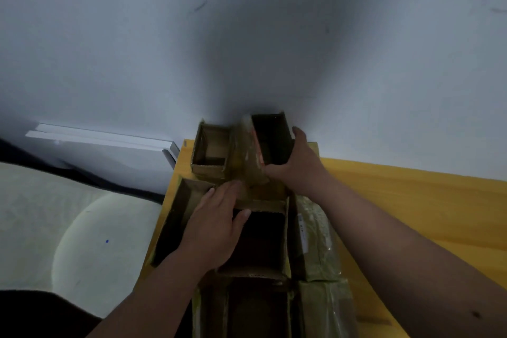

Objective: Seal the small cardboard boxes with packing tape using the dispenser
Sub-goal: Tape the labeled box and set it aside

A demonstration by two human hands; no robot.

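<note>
Several small open cardboard boxes crowd the left part of a yellow table. My right hand grips the near wall of the far box, thumb on its taped left side and fingers round its right wall. My left hand lies with straight fingers on the flaps between the left box and the middle open box. Another open box stands at the far left. No tape dispenser shows in the view.
Tape-wrapped boxes line the right side of the group, and one more open box sits nearest me. A pale wall rises right behind the table. White boards lean at the left, above a light cushion.
</note>
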